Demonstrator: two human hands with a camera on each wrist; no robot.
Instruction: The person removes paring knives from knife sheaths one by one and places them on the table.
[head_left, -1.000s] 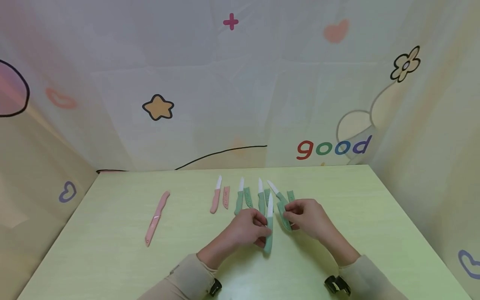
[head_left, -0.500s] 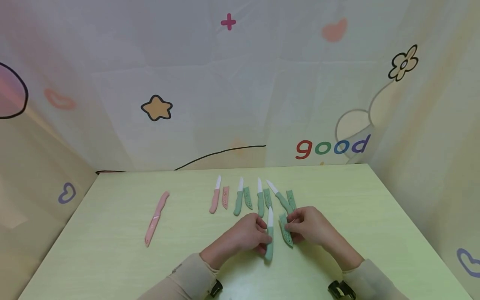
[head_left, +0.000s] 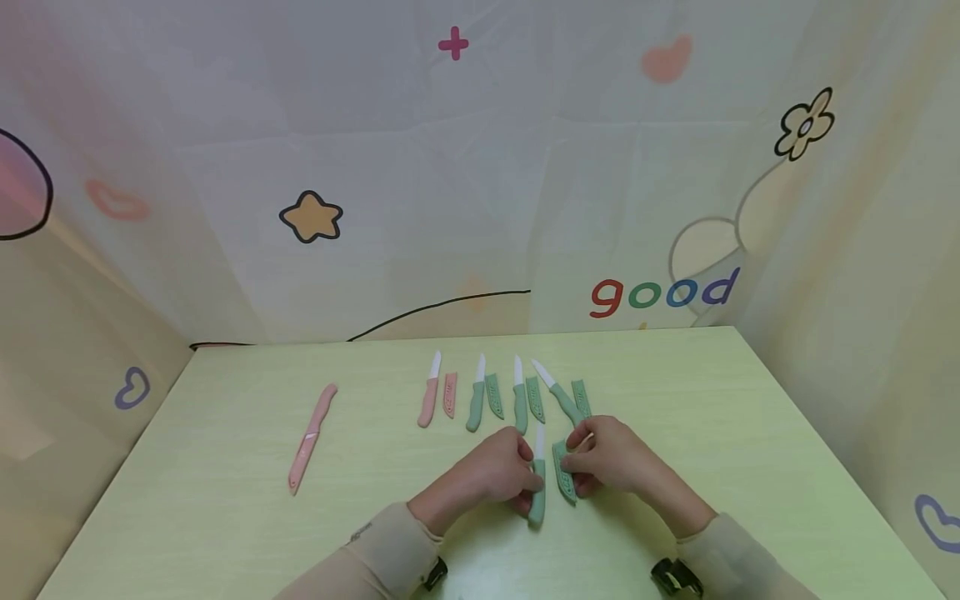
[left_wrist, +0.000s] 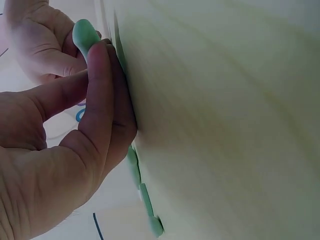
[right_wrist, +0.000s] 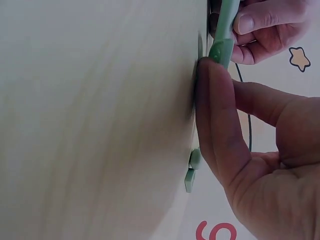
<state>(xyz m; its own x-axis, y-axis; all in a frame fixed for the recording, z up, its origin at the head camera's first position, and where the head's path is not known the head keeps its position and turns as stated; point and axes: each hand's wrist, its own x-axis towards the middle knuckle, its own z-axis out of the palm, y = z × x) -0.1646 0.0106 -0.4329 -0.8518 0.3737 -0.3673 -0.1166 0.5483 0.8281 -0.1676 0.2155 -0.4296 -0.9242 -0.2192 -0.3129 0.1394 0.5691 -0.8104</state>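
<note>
My left hand point(head_left: 498, 468) pinches the green handle of a white-bladed knife point(head_left: 537, 496), its blade pointing away from me, low over the table. Just to the right, my right hand point(head_left: 611, 452) holds a green knife sheath point(head_left: 564, 475) between thumb and fingers. Knife and sheath are side by side and apart. In the left wrist view the butt of the green handle point(left_wrist: 85, 34) sticks out past the fingertips. The right wrist view shows the sheath point(right_wrist: 220, 52) at the fingertips, close to the tabletop.
Behind the hands lie several bare knives beside sheaths: a pink knife point(head_left: 428, 400) with a pink sheath point(head_left: 450, 395), and green knives point(head_left: 476, 406) with green sheaths point(head_left: 535, 398). One green knife point(head_left: 564, 402) lies slanted. A sheathed pink knife point(head_left: 311, 437) lies left on the table point(head_left: 187, 500).
Both hands have come down and toward me, bringing the knife and the sheath lower over the table. The sheath has shifted slightly left in the last half second. Both grips stay the same.
</note>
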